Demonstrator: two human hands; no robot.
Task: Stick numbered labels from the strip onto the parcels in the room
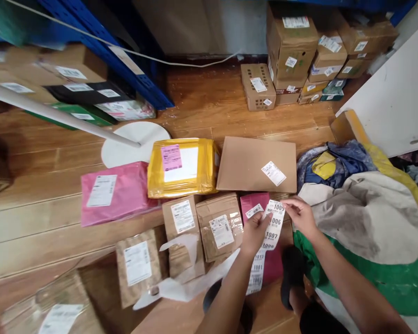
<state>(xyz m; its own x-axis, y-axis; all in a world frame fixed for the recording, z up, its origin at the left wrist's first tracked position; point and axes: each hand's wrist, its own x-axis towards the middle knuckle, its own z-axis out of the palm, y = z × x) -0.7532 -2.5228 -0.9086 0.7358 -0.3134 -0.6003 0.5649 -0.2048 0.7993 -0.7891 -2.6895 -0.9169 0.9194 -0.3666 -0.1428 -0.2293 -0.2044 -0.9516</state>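
Brown wood-plank floor (202, 99) | taped brown cardboard boxes (218, 227) set label-up, presumably for reading | white paper strip of numbered labels (272, 235) over magenta plastic-wrapped parcel (273, 265), pinched in left hand (255, 233), seemingly for steadiness | right hand (302, 216) closed, finger-and-thumb, on top corner

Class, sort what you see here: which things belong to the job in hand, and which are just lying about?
Seemingly part of the job:
- numbered label strip, held by left hand and right hand
- nearby labelled parcels: yellow parcel, flat brown box, pink parcel at far left

Apparently just lying about:
- fabric heap
- white pole
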